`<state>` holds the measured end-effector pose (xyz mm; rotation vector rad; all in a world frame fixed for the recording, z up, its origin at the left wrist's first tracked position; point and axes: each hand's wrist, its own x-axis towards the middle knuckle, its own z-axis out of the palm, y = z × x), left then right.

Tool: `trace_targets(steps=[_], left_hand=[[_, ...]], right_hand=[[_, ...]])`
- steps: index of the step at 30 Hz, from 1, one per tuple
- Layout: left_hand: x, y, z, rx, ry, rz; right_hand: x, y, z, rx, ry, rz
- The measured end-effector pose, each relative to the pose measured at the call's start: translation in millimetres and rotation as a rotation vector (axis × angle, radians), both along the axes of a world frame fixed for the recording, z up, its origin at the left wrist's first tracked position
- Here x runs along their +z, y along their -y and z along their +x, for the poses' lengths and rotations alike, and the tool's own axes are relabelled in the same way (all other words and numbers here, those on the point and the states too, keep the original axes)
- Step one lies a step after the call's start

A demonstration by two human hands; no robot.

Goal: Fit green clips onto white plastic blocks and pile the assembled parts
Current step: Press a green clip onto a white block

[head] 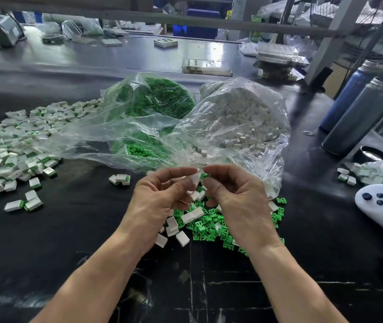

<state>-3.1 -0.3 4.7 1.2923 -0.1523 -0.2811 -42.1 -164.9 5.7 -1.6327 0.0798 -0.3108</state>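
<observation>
Black and scuffed, the desk (69, 241) carried no readable writing. Above loose green clips (205, 227), the left hand (160, 201) pinched a white block (194, 180); the right hand (237, 197) was curled, its contents hidden. Assembled parts (11, 145) lay piled far left.

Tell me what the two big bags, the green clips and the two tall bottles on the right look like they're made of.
Bags: thin clear plastic film, glossy and crinkled, contents visible through it.
Green clips: probably moulded plastic, uniform bright green, matte, sharp identical shapes.
Bottles: likely metal with a dull brushed or coated finish, one grey and one blue; coated plastic cannot be ruled out.
</observation>
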Motion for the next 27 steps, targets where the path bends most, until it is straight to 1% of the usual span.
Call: trace_targets(steps=[3,8,12,17,20,24,27], left_hand=[[-0.3,-0.1,-0.9,0.0,0.022,0.02],[0.9,2.3,-0.3,0.04,0.048,-0.021],[-1.1,2.4,-0.2,0.061,0.073,0.0],[1.9,2.4,-1.2,0.066,0.061,-0.014],[1.6,2.7,-1.3,0.071,0.07,0.014],[1.7,3.2,-2.9,0.072,0.105,0.096],[1.9,3.5,-3.4,0.082,0.116,0.111]], right_hand=[[0.2,-0.7,-0.8,-0.007,-0.001,0.004],[1.9,-0.9,-2.4,0.002,0.007,0.034],[3.1,-1.5,-2.9,0.002,0.018,0.049],[3.2,-1.4,-3.2,0.004,0.02,0.017],[3.3,-0.9,-3.7,0.003,0.023,-0.01],[2.6,-0.5,-4.0,0.006,0.017,-0.047],[3.0,-1.4,-4.3,0.008,0.011,-0.047]])
